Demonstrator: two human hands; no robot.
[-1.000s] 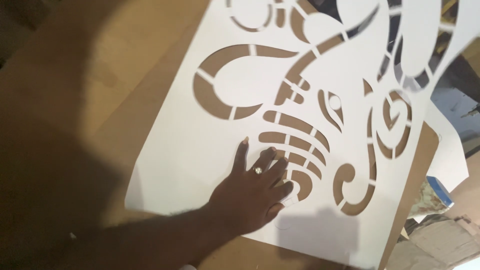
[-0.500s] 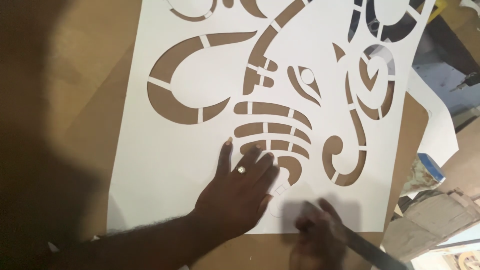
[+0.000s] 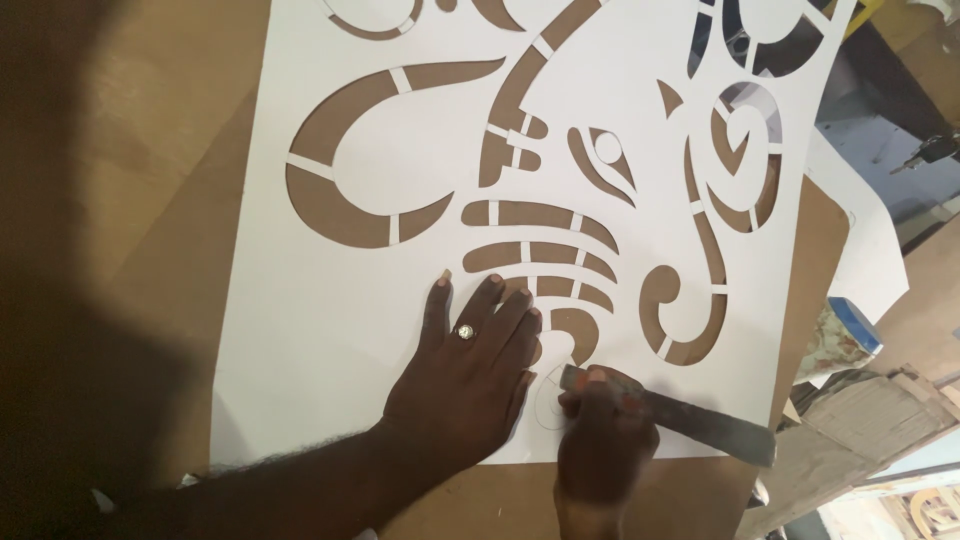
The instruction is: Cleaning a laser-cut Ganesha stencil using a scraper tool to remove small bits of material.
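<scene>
Left hand (image 3: 462, 385) lies open, pressed flat on the thin white cut-out paper stencil (image 3: 330, 330). Right hand (image 3: 600, 440) grips a flat dark metal blade (image 3: 690, 418) near its tip. Stencil judged light, flimsy, tear-prone at its narrow bridges; best held by solid margins.

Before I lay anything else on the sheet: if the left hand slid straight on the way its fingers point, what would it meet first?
The left hand lies flat on the white stencil, fingers pointing up the sheet. Straight ahead, its fingertips would likely first reach the row of curved striped cutouts just beyond them, with brown board showing through.
</scene>
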